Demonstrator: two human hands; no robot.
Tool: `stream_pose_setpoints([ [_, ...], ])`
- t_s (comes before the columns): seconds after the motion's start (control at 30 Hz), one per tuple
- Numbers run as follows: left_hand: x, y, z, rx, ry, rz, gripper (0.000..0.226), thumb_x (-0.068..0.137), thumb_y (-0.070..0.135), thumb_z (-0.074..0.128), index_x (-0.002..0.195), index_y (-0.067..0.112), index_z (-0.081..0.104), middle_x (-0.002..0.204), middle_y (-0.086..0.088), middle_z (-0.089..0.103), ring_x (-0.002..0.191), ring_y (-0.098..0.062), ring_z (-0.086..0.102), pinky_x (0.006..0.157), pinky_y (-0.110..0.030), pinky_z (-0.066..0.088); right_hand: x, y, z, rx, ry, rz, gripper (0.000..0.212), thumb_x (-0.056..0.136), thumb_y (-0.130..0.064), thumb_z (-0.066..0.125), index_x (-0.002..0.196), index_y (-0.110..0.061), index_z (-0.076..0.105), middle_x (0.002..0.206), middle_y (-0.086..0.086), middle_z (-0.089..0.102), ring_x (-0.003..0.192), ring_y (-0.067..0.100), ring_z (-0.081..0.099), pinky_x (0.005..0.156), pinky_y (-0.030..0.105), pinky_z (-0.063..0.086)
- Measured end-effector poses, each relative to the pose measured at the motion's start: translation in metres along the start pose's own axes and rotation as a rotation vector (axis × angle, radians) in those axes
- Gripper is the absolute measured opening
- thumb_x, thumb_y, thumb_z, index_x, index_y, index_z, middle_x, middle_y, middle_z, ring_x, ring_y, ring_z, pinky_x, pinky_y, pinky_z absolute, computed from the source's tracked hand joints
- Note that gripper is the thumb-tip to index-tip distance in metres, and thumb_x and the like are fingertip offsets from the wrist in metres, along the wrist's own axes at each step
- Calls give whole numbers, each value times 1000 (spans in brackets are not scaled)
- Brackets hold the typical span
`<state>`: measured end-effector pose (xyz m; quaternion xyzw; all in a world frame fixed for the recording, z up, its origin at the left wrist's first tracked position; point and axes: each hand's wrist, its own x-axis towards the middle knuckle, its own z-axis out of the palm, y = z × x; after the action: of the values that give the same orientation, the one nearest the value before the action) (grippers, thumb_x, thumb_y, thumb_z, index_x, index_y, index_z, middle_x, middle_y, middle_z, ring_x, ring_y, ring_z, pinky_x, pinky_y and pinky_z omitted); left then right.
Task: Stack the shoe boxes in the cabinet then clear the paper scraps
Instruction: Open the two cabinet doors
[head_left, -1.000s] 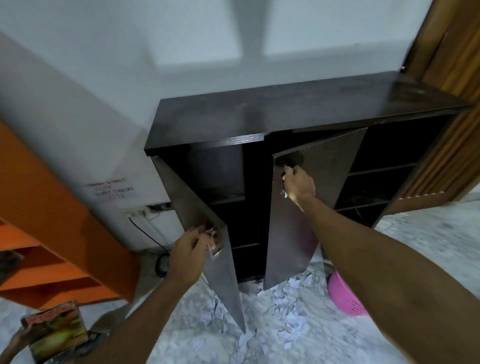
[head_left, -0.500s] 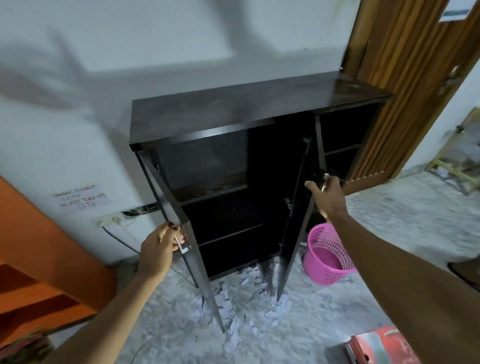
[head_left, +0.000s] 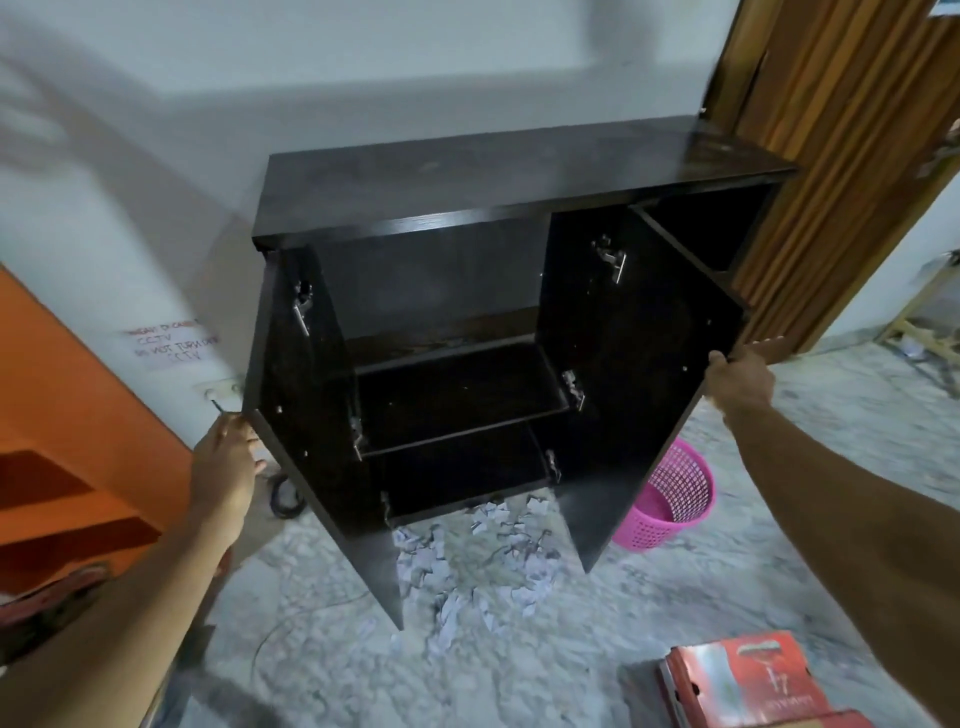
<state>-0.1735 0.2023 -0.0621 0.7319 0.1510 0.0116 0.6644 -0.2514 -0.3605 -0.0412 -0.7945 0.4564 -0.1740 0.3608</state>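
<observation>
At the far left an orange shelf unit (head_left: 78, 415) is running out of the frame, and something blurred on its lower shelf is too smeared to identify. On the white wall beside it a paper notice (head_left: 174, 344) is showing handwriting that is only partly legible.

The left hand (head_left: 226, 460) is closing its fingers around the outer edge of the left door (head_left: 311, 415), which is standing wide open; the fingertips are wrapping behind the panel and are out of sight. A dark cable (head_left: 285, 493) is lying coiled on the floor just behind that door.

The dark cabinet (head_left: 519, 171) is standing against the wall with its shelves showing bare, though the interior is so dim that the back corners are hard to read. Paper scraps (head_left: 467, 561) are lying scattered on the speckled floor in front of it, between the two open doors.

The right door (head_left: 634, 364) is swinging wide, and the right hand (head_left: 740, 379) is gripping its outer edge, thumb on the near face. A pink basket (head_left: 670, 499) is sitting partly hidden behind this door. At the bottom right a red shoe box (head_left: 743, 680) is lying on the floor, cut off by the frame, with another red edge below it.
</observation>
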Motion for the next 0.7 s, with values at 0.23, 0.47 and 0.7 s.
stream_pose_setpoints([
  [0.23, -23, 22, -10, 138, 364, -9, 44, 100, 39, 42, 122, 7, 62, 130, -21, 63, 102, -28, 56, 89, -46, 45, -6, 19, -21, 80, 17, 77, 45, 104, -38, 48, 129, -5, 64, 127, 26, 67, 115, 46, 64, 96, 50, 54],
  [0.47, -97, 86, 23, 311, 371, 716, 19, 100, 16, 54, 116, 8, 61, 115, -6, 54, 92, 10, 56, 81, -10, 45, -43, 35, -34, 140, -13, -33, 38, 99, -33, 52, 128, -10, 63, 128, 24, 66, 115, 45, 63, 98, 49, 54],
  [0.7, -132, 63, 105, 443, -178, 780, 18, 94, 14, 67, 109, 22, 63, 111, -3, 60, 95, -10, 65, 77, -26, 54, -88, 56, -25, 223, -65, -88, 26, 99, -25, 60, 121, -13, 67, 125, 17, 70, 111, 35, 64, 82, 33, 42],
])
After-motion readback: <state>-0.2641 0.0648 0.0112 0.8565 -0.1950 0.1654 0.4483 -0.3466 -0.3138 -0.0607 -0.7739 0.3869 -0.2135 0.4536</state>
